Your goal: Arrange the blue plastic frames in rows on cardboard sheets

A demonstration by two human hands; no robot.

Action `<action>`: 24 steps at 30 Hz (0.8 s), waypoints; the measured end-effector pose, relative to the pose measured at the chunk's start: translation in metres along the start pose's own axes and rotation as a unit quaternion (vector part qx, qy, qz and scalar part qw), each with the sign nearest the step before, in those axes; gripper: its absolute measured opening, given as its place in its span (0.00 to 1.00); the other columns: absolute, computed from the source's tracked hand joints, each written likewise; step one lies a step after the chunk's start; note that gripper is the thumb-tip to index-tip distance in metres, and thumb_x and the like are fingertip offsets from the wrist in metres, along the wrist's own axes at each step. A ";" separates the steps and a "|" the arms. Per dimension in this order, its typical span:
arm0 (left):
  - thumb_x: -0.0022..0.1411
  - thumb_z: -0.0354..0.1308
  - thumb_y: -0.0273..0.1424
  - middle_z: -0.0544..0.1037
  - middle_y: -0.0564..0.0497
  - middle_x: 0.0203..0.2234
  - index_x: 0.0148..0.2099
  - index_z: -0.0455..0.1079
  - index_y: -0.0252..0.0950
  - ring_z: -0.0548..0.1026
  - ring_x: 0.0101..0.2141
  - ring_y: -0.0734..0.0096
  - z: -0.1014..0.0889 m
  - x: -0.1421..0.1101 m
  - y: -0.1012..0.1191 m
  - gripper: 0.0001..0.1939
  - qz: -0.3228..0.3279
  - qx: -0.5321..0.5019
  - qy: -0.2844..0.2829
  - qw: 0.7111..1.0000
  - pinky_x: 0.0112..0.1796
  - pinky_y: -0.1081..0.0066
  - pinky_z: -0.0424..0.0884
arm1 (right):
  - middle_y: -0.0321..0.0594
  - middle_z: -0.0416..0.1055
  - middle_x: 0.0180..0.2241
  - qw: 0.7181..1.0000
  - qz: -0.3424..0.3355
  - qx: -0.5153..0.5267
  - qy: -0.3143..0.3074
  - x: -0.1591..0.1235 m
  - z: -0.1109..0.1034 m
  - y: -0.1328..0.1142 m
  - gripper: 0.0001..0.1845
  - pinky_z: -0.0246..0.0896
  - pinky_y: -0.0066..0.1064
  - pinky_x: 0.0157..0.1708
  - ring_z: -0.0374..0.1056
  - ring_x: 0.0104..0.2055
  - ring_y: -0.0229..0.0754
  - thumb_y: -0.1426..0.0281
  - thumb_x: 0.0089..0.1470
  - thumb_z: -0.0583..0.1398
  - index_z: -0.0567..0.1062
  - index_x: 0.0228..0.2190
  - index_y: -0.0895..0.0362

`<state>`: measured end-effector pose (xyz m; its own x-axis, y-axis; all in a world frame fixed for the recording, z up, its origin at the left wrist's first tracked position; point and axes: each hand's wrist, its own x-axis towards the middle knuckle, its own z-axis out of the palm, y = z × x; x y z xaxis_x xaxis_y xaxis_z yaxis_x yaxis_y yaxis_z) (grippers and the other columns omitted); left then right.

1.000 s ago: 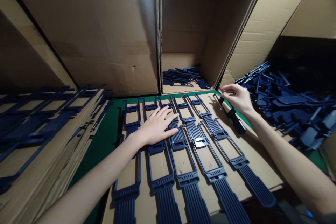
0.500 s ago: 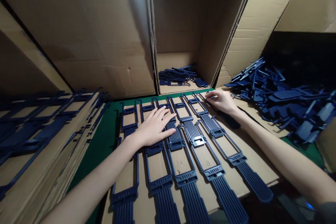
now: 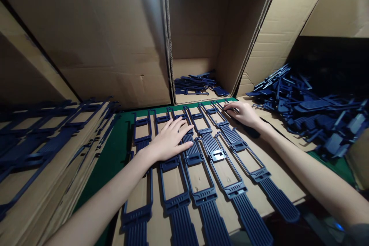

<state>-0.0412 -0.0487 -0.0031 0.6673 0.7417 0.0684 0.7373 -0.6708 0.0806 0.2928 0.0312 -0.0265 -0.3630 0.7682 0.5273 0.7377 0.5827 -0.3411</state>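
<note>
Steadying the dark-blue plastic frames (image 3: 205,196) at center with your spread left hand (image 3: 170,140), align the partly hidden frame (image 3: 251,131) right of center evenly beside them, your right hand (image 3: 244,113) pinching its upper end.

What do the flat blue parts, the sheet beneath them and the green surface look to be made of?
Blue parts: probably moulded plastic, satin; crisp ribs, soft highlights. Sheet: apparently cardboard, matt; plain brown, papery face. Green surface: matt, without clear highlights; fabric or a mat, I can't tell.
</note>
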 end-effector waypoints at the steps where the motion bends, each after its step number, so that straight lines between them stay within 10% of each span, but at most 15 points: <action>1: 0.67 0.39 0.52 0.54 0.43 0.64 0.65 0.54 0.41 0.46 0.65 0.53 0.000 0.000 0.000 0.32 0.000 -0.001 0.002 1.000 0.62 0.51 0.43 | 0.42 0.76 0.40 1.000 0.004 -0.007 -0.002 0.000 0.000 0.001 0.12 0.64 0.42 0.49 0.70 0.48 0.48 0.69 0.53 0.55 0.79 0.34 0.54; 24: 0.67 0.39 0.52 0.55 0.44 0.64 0.65 0.54 0.41 0.46 0.65 0.53 0.000 0.000 0.000 0.32 0.001 0.002 0.002 1.000 0.62 0.51 0.43 | 0.47 0.70 0.51 0.998 -0.029 -0.027 -0.054 0.002 0.006 0.001 0.20 0.60 0.46 0.54 0.65 0.53 0.50 0.58 0.59 0.54 0.76 0.45 0.55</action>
<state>-0.0412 -0.0487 -0.0030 0.6691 0.7397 0.0723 0.7356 -0.6730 0.0769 0.2893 0.0351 -0.0304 -0.4630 0.7589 0.4579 0.7421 0.6144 -0.2679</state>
